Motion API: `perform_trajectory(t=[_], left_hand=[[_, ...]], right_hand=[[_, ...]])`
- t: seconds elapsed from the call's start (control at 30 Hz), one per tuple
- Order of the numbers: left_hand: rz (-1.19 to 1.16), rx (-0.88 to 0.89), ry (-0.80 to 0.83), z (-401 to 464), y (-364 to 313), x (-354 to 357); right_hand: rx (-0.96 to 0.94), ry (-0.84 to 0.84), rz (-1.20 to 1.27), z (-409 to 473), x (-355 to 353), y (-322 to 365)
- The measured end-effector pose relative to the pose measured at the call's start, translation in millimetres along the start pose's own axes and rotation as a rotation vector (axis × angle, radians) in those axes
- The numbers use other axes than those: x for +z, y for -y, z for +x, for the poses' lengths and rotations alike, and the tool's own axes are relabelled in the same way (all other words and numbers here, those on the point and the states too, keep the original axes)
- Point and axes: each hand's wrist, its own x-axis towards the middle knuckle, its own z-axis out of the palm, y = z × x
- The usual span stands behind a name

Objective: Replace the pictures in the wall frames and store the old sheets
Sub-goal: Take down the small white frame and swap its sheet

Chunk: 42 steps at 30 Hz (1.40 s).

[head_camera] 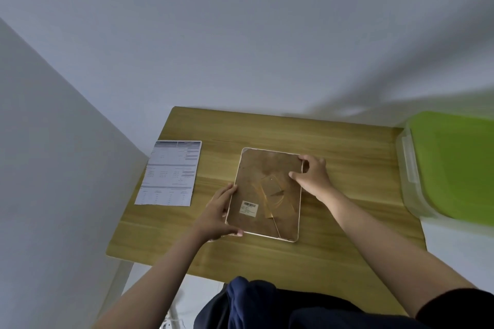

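On the table (267,256), a frame (266,193) lay face down, backing closed, so the swap looked barely begun. A printed sheet (171,173) waited beside it. The left hand (217,215) and right hand (312,176) gripped the frame's edges.

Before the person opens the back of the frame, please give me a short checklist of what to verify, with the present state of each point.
1. Picture frame lies back side up on the wooden table: ok, the brown backing with barcode label shows.
2. Frame is steadied: ok, left hand grips its left edge, right hand grips its upper right edge.
3. Backing clips released: cannot tell, too small to see.
4. Printed sheet is within reach: ok, it lies flat to the left of the frame, apart from it.
5. Storage for old sheets: cannot tell; a clear box with green lid stands at the right, lid on.
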Motion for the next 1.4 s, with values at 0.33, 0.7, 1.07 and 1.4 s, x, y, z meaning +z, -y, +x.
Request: perform_trajectory(t=[0.33, 0.7, 1.07, 1.4], left_hand=[[0.152, 0.057, -0.079, -8.1, 2.8, 6.1], [0.201, 0.074, -0.070, -4.5, -2.4, 1.9], [0.180, 0.081, -0.067, -3.7, -7.0, 0.0], [0.222, 0.096, -0.105, -7.6, -10.8, 2.8]], right_hand=[[-0.045, 0.018, 0.041, 8.4, -12.5, 2.6], [-0.064, 0.069, -0.222, 13.5, -14.9, 9.1], [-0.016, 0.153, -0.106, 16.2, -24.9, 11.5], [-0.020, 0.191, 0.024, 14.6, -24.1, 6.1]])
